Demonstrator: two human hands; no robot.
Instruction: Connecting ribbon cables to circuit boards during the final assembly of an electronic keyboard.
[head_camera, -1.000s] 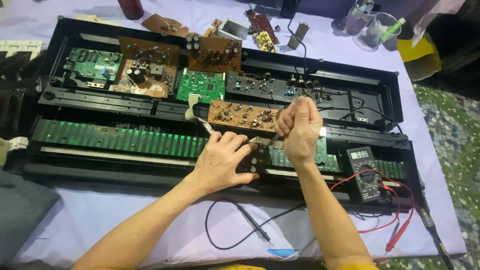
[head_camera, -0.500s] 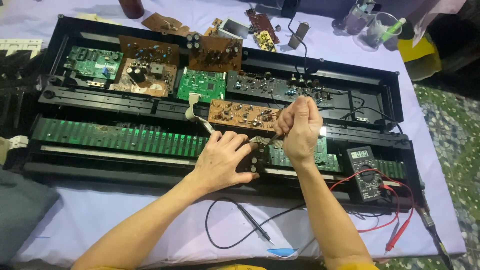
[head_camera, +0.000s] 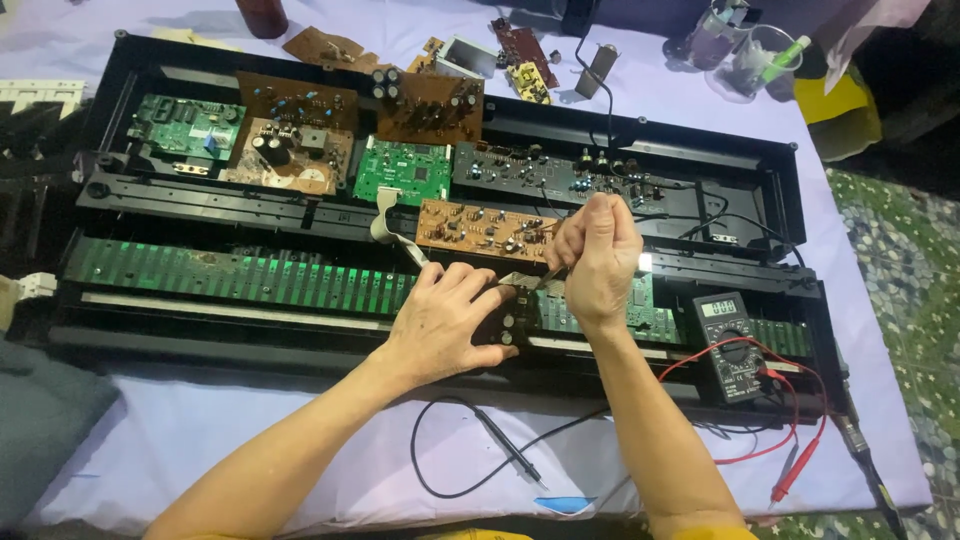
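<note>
Gripping a small black part (head_camera: 505, 325), left hand (head_camera: 440, 325); right hand (head_camera: 597, 255) fisted above.

Table (head_camera: 200, 440): covered by a pale lilac cloth, evenly lit (no hard shadows are cast). Floor (head_camera: 900, 260): a green, mottled pebble-like pattern is seen at right. Grey fabric (head_camera: 40, 420): laid at the table's left edge. Yellow object (head_camera: 835, 100): placed at far right.

We see the table (head_camera: 180, 440) evenly and softly lit, with only faint shadows beneath the forearms. Focus is sharp throughout. The table's far edge bows slightly from lens distortion.
</note>
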